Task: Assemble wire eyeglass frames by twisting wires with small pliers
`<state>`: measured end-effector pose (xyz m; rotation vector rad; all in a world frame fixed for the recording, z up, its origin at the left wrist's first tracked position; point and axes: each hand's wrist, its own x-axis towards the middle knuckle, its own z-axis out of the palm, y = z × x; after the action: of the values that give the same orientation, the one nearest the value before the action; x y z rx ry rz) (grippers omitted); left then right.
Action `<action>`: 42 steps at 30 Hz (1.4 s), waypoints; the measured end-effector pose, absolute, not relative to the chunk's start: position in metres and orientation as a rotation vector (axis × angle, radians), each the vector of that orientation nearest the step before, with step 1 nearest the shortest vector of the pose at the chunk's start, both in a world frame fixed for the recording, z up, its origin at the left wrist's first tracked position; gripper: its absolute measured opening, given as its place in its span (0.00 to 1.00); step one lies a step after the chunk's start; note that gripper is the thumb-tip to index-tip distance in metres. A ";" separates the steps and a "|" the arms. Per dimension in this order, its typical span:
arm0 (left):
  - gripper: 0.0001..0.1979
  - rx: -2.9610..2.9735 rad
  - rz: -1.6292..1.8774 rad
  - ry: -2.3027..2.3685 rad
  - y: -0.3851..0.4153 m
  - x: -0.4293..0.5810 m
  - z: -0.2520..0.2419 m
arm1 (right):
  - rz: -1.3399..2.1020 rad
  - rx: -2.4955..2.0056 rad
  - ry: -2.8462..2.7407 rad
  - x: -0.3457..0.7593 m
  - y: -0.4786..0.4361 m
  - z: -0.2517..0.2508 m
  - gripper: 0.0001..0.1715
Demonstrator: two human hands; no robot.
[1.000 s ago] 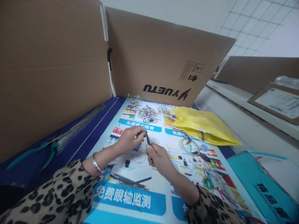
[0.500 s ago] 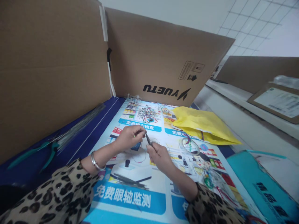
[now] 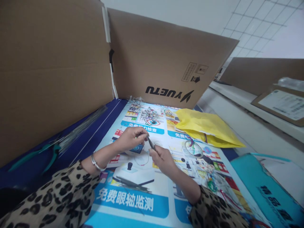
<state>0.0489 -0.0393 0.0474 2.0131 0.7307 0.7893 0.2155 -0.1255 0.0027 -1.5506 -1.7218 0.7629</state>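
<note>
At the far left, teal-handled pliers (image 3: 56,150) are lying on the blue surface, with a bundle of thin wires (image 3: 83,128) stretching beyond them. Your left hand (image 3: 133,138), wearing a silver bangle (image 3: 96,163) at the wrist, is meeting a dark tool (image 3: 151,143) at its tip; thumb and forefinger are pressing together, though what they are pinching is too small to tell. Nearer, dark rods (image 3: 133,184) are lying on the printed sheet (image 3: 162,186), and a thin wire loop (image 3: 142,165) is showing between your hands. The tool is slanting above the sheet, and your right hand (image 3: 162,158) is gripping its near end, fingers clamped around it. Farther right, a ring-shaped coil (image 3: 195,157) is lying near the yellow bag (image 3: 209,128), while a teal box (image 3: 263,186) is sitting at the near right.
</note>
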 end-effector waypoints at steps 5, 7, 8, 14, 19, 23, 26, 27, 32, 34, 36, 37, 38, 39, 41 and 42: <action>0.11 1.865 0.722 0.679 -0.037 0.050 0.052 | 0.930 -1.534 -1.580 0.213 -0.126 0.005 0.21; 0.12 1.853 0.696 0.673 -0.037 0.050 0.052 | 1.008 -1.507 -1.496 0.212 -0.126 0.007 0.21; 0.13 1.855 0.682 0.676 -0.037 0.050 0.052 | 1.041 -1.491 -1.459 0.212 -0.126 0.007 0.21; 0.14 1.878 0.634 0.698 -0.034 0.047 0.049 | 1.099 -1.462 -1.430 0.214 -0.125 0.011 0.21; 0.12 1.894 0.570 0.751 -0.031 0.047 0.047 | 1.062 -1.492 -1.479 0.216 -0.125 0.009 0.21; 0.12 1.992 0.547 0.800 -0.031 0.048 0.045 | 1.045 -1.514 -1.508 0.216 -0.125 0.010 0.21; 0.12 2.030 0.629 0.876 -0.033 0.049 0.045 | 1.057 -1.528 -1.503 0.215 -0.126 0.012 0.21; 0.12 2.031 0.659 0.898 -0.034 0.050 0.046 | 1.058 -1.531 -1.498 0.214 -0.127 0.013 0.21; 0.10 2.057 0.813 0.993 -0.038 0.051 0.049 | 1.093 -1.542 -1.491 0.210 -0.131 0.014 0.22; 0.11 2.131 0.872 0.989 -0.040 0.051 0.050 | 1.110 -1.538 -1.490 0.208 -0.131 0.012 0.22; 0.11 2.215 0.901 0.982 -0.042 0.052 0.049 | 1.111 -1.533 -1.491 0.208 -0.132 0.011 0.22; 0.11 2.251 0.905 0.980 -0.042 0.052 0.048 | 1.109 -1.532 -1.490 0.208 -0.132 0.010 0.22; 0.11 2.280 0.906 0.979 -0.043 0.053 0.048 | 1.104 -1.533 -1.486 0.208 -0.132 0.009 0.22; 0.11 2.303 0.906 0.978 -0.043 0.053 0.047 | 1.099 -1.537 -1.483 0.208 -0.132 0.009 0.22; 0.11 2.331 0.909 0.971 -0.043 0.053 0.045 | 1.090 -1.549 -1.481 0.208 -0.132 0.009 0.22; 0.11 2.337 0.914 0.967 -0.043 0.054 0.044 | 1.088 -1.552 -1.478 0.208 -0.132 0.009 0.22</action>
<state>0.0536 -0.0434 0.0442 2.3374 0.9667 0.9137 0.2082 -0.1316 0.0089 -1.5523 -1.4784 1.0879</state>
